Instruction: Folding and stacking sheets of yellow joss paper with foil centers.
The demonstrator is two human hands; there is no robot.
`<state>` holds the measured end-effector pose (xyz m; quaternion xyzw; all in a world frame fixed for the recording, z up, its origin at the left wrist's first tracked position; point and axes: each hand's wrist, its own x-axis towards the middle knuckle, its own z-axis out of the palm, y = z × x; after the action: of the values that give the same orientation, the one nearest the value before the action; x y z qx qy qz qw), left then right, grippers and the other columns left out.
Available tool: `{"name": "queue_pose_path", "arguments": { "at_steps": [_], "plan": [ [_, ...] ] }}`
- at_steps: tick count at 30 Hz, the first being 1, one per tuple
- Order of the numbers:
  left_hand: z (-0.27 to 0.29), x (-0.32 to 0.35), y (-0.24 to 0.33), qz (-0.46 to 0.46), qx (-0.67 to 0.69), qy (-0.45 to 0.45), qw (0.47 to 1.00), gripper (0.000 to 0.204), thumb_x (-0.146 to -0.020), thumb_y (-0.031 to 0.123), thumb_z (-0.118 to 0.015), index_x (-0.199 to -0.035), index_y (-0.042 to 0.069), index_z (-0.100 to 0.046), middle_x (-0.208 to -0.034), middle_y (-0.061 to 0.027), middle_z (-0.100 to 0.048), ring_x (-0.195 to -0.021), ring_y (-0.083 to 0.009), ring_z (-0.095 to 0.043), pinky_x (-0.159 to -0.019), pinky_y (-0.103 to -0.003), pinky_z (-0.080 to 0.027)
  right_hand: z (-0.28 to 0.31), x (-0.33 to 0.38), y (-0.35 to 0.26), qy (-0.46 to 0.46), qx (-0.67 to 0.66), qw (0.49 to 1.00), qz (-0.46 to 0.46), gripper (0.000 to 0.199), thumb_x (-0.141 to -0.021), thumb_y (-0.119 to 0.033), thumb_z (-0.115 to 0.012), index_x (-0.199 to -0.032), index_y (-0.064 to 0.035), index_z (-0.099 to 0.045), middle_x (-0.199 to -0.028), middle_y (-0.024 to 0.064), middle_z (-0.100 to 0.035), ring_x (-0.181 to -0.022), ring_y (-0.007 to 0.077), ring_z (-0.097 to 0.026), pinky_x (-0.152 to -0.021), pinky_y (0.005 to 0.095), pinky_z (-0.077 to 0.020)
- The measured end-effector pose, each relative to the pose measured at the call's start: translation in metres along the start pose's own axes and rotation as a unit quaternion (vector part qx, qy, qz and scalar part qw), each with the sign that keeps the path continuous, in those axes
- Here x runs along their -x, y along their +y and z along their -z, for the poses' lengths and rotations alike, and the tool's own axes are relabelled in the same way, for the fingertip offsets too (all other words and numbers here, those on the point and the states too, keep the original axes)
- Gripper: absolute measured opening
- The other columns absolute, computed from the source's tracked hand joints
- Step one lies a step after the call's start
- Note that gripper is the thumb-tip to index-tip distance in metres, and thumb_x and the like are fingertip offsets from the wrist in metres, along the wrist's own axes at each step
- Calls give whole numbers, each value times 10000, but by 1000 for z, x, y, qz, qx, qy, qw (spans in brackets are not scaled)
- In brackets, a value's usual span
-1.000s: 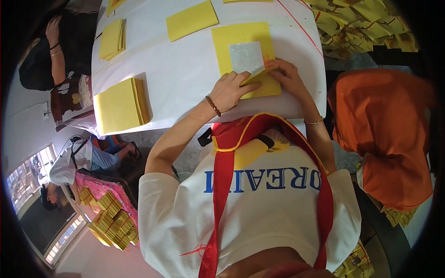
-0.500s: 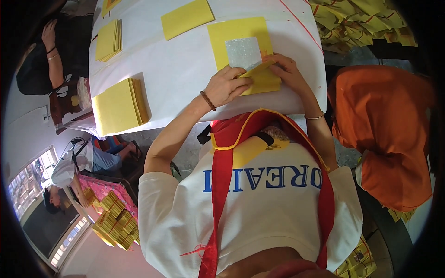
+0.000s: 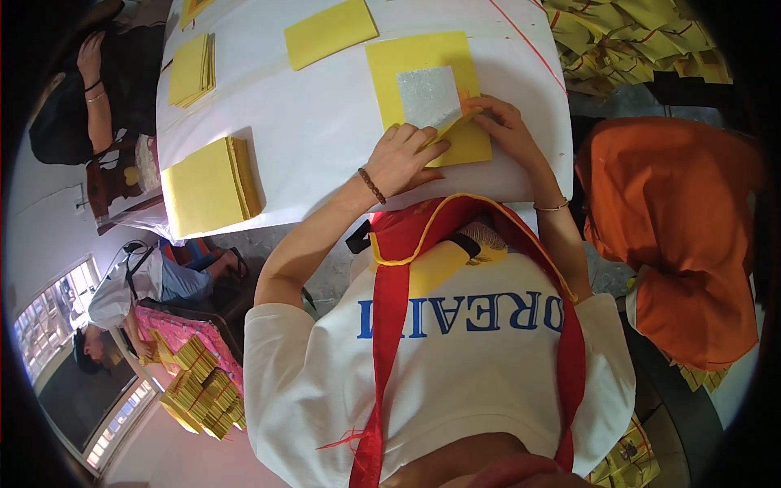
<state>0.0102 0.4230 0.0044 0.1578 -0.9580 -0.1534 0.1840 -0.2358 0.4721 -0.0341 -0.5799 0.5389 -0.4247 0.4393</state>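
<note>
A yellow paper sheet (image 3: pixel 423 57) lies on the white table (image 3: pixel 325 130) with a silver foil square (image 3: pixel 427 93) at its middle. My left hand (image 3: pixel 403 154), a bead bracelet on its wrist, pinches the sheet's near edge and folds it up against the foil's near corner. My right hand (image 3: pixel 500 122) presses the same fold from the right side, fingertips on an orange patch by the foil's edge. Both hands touch each other's fold line, almost meeting.
A thick stack of yellow sheets (image 3: pixel 207 183) sits at the table's left, a thinner stack (image 3: pixel 191 69) and a single sheet (image 3: pixel 329 31) farther off. An orange cloth (image 3: pixel 675 211) is at my right. Folded yellow papers (image 3: pixel 634 41) pile beyond. Other people (image 3: pixel 89 89) sit left.
My hands have lifted the sheet's near edge higher and folded it over toward the foil square. The view has shifted slightly.
</note>
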Motion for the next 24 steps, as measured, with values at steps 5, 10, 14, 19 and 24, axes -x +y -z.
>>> {"name": "queue_pose_path", "arguments": {
  "at_steps": [5, 10, 14, 19, 24],
  "plan": [
    [5, -2, -6, -2, 33, -9, 999, 466, -665, 256, -705, -1095, 146, -563, -1056, -65, -528, -856, -253, -485, -730, -353, -427, -1, -1, 3, 10, -31, 999, 0, 274, -848, -83, -536, -1114, -21, -565, -1073, 42, -582, -976, 122, -522, -856, 255, -411],
    [10, -5, -15, 13, 126, -37, 991, 366, -713, 283, -686, -1035, 141, -589, -980, -65, -562, -859, -249, -499, -758, -332, -428, 1, 1, 5, 6, -40, 999, -14, 287, -855, -92, -534, -1130, -13, -550, -1084, 37, -570, -982, 122, -517, -854, 252, -410],
    [6, -4, -22, 19, 172, -21, 985, 282, -764, 244, -652, -1008, 116, -593, -944, -90, -573, -834, -258, -527, -736, -333, -441, 2, 2, 5, 5, -87, 995, -55, 352, -830, -129, -572, -1158, -9, -527, -1117, 48, -560, -1006, 135, -515, -863, 261, -407],
    [4, -5, -18, 188, 235, 40, 953, 164, -815, 123, -563, -969, 65, -549, -943, -127, -576, -791, -282, -572, -696, -350, -464, 6, 4, 13, 16, 41, 998, 37, 475, -755, -196, -656, -1183, -46, -517, -1141, 67, -562, -1046, 189, -514, -893, 299, -394],
    [0, -7, -11, 84, 111, 69, 988, 201, -785, 97, -572, -975, 48, -528, -997, -118, -580, -786, -268, -575, -680, -346, -461, -6, 1, 16, 79, 140, 987, 29, 422, -715, -207, -684, -1101, -77, -571, -1089, 66, -596, -1015, 214, -541, -901, 315, -391]
  ]
}}
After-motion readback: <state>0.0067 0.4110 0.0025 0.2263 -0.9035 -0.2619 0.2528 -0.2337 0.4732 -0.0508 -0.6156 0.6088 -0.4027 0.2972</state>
